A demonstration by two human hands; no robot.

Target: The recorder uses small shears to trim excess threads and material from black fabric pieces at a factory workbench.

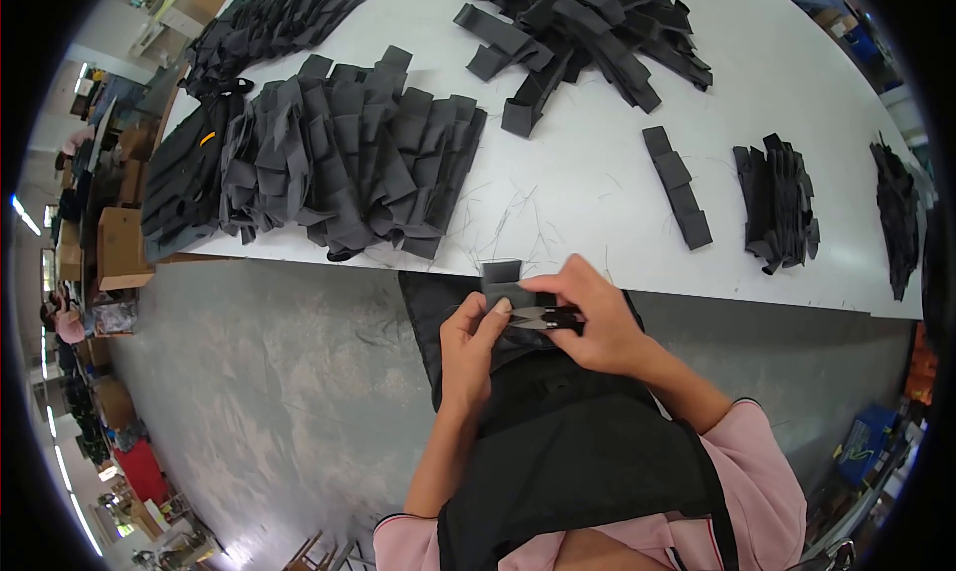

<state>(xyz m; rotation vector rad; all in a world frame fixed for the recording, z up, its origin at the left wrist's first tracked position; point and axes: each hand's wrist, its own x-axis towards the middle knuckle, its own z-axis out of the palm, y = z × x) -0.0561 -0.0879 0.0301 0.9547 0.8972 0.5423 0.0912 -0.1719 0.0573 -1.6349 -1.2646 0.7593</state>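
Note:
At the table's near edge, my left hand [466,354] pinches a dark grey fabric piece [501,271] between thumb and fingers. The piece stands with its upper end over the white table top. My right hand [605,324] is closed round a pair of thread snips [536,317], with their metal blades pointing left at my left thumb. My right fingertips are close to the piece's right edge; whether they touch it I cannot tell. Below both hands lies a black apron [588,422] over my lap.
On the white table [588,213] are a wide stack of dark fabric strips [349,153], a loose heap [588,33], a single strip [677,188] and a bundle [779,203]. Cut threads [513,218] lie scattered. A black bag [184,178] rests at the left, near cardboard boxes [121,247].

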